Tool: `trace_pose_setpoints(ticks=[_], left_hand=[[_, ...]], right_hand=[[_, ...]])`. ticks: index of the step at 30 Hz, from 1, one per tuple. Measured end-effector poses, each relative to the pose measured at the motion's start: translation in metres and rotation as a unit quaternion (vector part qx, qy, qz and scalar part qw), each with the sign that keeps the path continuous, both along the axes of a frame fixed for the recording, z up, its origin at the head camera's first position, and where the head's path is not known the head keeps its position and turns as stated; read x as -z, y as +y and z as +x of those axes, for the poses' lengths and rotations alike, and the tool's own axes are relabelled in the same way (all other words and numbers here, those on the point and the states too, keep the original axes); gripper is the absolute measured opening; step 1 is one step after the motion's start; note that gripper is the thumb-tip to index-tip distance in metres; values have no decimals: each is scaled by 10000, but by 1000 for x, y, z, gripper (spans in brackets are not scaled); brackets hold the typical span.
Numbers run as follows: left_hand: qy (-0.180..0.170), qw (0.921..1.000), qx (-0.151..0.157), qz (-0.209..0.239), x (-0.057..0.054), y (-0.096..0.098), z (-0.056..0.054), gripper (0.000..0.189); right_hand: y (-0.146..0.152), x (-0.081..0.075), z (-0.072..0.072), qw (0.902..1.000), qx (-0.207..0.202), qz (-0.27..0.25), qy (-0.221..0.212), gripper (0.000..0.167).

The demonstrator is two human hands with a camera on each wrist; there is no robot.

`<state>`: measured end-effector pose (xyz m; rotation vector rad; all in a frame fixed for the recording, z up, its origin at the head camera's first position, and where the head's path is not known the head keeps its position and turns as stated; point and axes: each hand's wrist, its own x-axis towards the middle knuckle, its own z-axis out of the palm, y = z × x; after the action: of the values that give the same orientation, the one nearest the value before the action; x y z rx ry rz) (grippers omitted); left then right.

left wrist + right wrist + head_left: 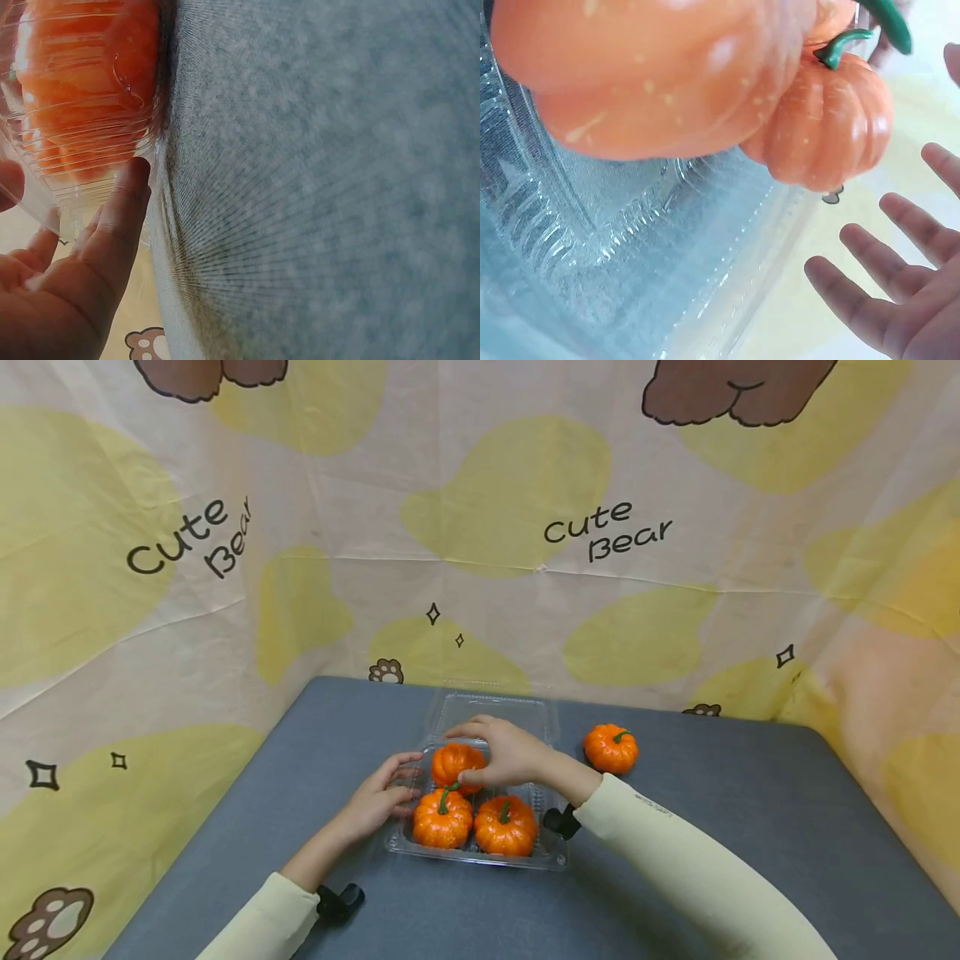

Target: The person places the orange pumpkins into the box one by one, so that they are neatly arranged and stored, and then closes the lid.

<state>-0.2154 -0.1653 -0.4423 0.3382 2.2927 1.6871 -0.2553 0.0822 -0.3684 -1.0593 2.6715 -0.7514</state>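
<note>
Four pumpkins, one clear tray (487,862), two bare hands, entered left to right.

Left hand (371,802): fingers loosely extended, gripping nothing, a fingertip at the tray's left wall. Risk: too hard a push would probably skid or flex the thin plastic.

Front-left pumpkin (442,822): seated in tray, stem close to its rear neighbour; a snagged stem could tip it.

Rear-left pumpkin (453,764): in tray, beneath the right hand; a knock might roll it.

Right hand (510,752): fingers spread, released; thumb contact cannot be told.

Front-right pumpkin (506,827): in tray; a low wrist could brush it.

Surroundings, left to right:

Black wrist mount (341,902), left, above grey table (450,910).

Lid (525,712), open behind tray; a far reach could strike it.

Second black mount (561,822), at the tray's right rim, which it might catch and drag.

Loose pumpkin (611,749), on table, right of the lid; could roll if bumped.

Right sleeve (697,877), in front of the loose pumpkin, obstructing the near approach.
</note>
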Motion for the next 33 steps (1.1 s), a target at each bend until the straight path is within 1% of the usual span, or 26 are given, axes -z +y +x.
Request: trace_pose_setpoints(ticks=[3, 8, 17, 22, 27, 33], left_hand=[[7, 10000, 2, 9, 0, 0, 0, 52], [21, 10000, 6, 48, 1, -1, 0, 52], [63, 10000, 43, 60, 1, -1, 1, 52], [44, 10000, 7, 54, 0, 0, 1, 52], [33, 10000, -1, 18, 0, 0, 0, 52], [33, 10000, 13, 10, 1, 0, -1, 53]], right_hand=[[5, -2, 2, 9999, 45, -86, -29, 58], [15, -1, 4, 9998, 121, -103, 78, 59], [37, -4, 7, 9986, 472, -200, 130, 56], [50, -9, 3, 9975, 596, -245, 276, 57], [62, -15, -1, 9957, 662, -418, 500, 58], [78, -25, -1, 9936, 845, -592, 466, 59]])
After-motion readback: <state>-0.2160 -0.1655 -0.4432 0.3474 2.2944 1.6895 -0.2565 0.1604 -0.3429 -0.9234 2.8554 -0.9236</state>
